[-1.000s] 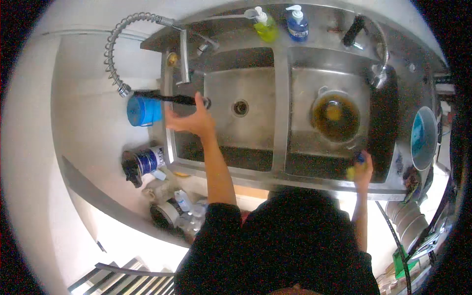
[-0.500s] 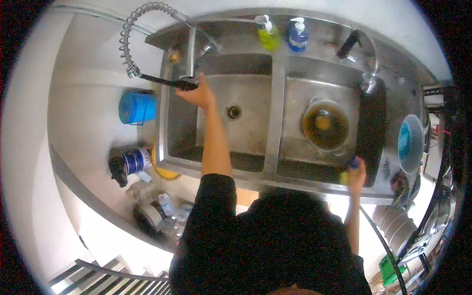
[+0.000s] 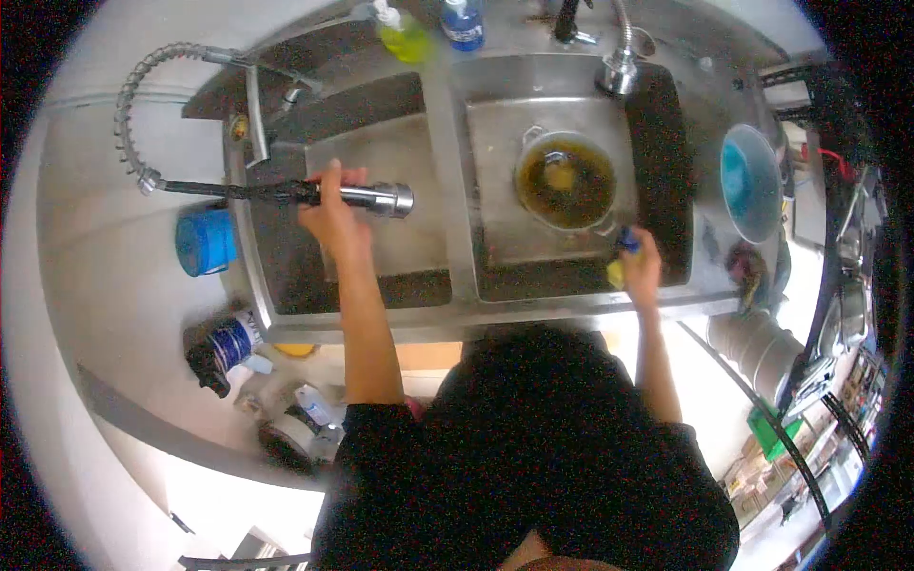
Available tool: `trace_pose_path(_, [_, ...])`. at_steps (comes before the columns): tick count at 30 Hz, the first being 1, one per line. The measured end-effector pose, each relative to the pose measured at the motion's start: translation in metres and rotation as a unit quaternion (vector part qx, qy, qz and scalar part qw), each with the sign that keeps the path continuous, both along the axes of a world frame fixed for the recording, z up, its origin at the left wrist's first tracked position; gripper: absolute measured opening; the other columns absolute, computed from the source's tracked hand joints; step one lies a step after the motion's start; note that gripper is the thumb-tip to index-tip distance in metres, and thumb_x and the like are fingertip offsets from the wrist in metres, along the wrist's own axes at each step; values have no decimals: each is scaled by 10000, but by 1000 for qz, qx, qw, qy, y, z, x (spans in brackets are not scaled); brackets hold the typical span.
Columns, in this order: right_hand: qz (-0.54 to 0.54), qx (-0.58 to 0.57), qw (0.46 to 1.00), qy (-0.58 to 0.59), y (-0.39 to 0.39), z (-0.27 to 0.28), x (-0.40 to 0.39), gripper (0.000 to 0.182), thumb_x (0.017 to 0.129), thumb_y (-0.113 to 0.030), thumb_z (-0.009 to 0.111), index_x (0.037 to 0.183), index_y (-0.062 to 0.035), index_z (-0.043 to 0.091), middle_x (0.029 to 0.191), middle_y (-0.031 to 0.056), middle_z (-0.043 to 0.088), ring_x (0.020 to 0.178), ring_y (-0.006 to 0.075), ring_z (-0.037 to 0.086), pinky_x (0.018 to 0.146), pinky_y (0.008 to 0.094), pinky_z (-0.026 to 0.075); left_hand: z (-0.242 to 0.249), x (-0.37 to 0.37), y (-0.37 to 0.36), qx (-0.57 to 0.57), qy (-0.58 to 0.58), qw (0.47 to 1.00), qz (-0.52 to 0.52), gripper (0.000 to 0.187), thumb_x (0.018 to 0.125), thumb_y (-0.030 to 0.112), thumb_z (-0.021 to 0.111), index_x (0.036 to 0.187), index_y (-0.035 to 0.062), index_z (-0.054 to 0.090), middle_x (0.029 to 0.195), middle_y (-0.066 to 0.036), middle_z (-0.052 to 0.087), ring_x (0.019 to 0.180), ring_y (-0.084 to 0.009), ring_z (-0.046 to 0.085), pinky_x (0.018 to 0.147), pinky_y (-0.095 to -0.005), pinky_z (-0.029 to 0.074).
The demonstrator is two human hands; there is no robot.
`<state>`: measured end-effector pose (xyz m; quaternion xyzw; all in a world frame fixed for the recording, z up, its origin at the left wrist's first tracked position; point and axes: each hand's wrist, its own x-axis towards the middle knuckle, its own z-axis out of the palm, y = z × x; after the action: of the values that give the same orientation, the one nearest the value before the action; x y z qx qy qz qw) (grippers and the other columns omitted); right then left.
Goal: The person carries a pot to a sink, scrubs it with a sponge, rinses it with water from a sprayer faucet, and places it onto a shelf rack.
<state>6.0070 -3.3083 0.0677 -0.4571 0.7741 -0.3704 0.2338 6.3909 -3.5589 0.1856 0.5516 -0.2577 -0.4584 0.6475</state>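
Observation:
My left hand is wrapped round a black and chrome spray head over the left basin. A coiled hose runs from it to the tap. In the right basin sits a round metal pot with two handles, holding brownish liquid and something pale yellow in it. At the basin's front right, close to the pot, my right hand is closed on a dark blue and yellow sponge. Its fingers partly cover the sponge.
Green and blue pump bottles stand behind the basins. A second tap head hangs over the right basin. On the right ledge is a bowl with turquoise contents. A blue bucket lies beyond the left edge.
My left hand has brought the spray head round to point right over the left basin. My right hand, still with the sponge, is nearer the pot. The view has shifted.

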Motion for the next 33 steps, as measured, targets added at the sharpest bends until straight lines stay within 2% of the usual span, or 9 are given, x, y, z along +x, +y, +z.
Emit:
trace_pose_path(2, [-27,56,995,-84,-12,18,3,434,680,64,601,1100,-28,542,1059,142,580,997,310,565,906,353,419,-1,-20,-7,-25,27,999,17,248,774,36,680,898,26,465,740,-124,604,666,-228,636,643,-355,551])
trace_pose_path(5, [-14,22,998,-52,-13,19,-8,431,683,67,601,1100,-26,543,1056,135,579,1010,303,561,913,356,419,12,-53,-16,-27,12,996,84,213,785,41,669,873,34,476,715,-98,583,670,-212,622,691,-356,552])
trace_pose_path(8, [-23,16,1000,1,4,0,-26,384,740,45,594,1117,-3,541,1068,104,583,1005,181,542,902,289,407,-9,-58,-32,-33,12,994,99,204,786,47,667,848,40,472,703,-86,573,664,-203,610,708,-352,547])
trace_pose_path(15, [-78,58,995,-28,0,-11,-46,428,699,41,631,1112,-31,546,1085,148,578,1036,306,556,917,357,419,-12,-90,-50,-54,-26,990,128,212,789,68,668,819,46,459,694,-73,554,637,-199,589,667,-343,526])
trace_pose_path(25, [-40,67,996,43,-48,-64,-67,410,708,-27,667,1106,-37,567,1072,161,592,972,286,588,850,360,459,1,-100,-47,-22,-59,989,137,217,790,88,665,818,64,451,659,-51,494,639,-205,584,675,-345,527])
trace_pose_path(28, [-98,169,977,-88,-79,-71,-67,415,715,-47,675,1117,-38,576,1051,161,611,933,249,598,807,335,480,0,-89,-47,-6,-7,993,120,205,797,83,654,798,72,449,651,-44,490,628,-202,580,681,-346,524])
trace_pose_path(29, [-78,115,982,-124,-82,-99,-69,425,770,-126,607,1171,-3,543,1012,106,616,831,170,593,743,312,483,2,-91,-46,-12,-15,992,121,198,801,72,643,785,80,446,641,-35,479,626,-197,573,691,-347,520])
trace_pose_path(32, [-167,113,895,-398,-120,-107,-43,443,773,-130,602,1191,-8,516,1002,83,608,833,166,597,736,314,493,11,-104,-39,-43,-16,995,90,186,809,60,629,775,82,448,637,-30,472,620,-188,557,700,-353,513])
trace_pose_path(33, [-77,71,923,-370,-121,-166,-46,439,777,-128,593,1190,-12,503,995,84,605,835,178,601,736,323,499,12,-107,-39,-43,-14,995,89,185,810,59,627,771,83,448,634,-28,467,620,-186,552,702,-356,510])
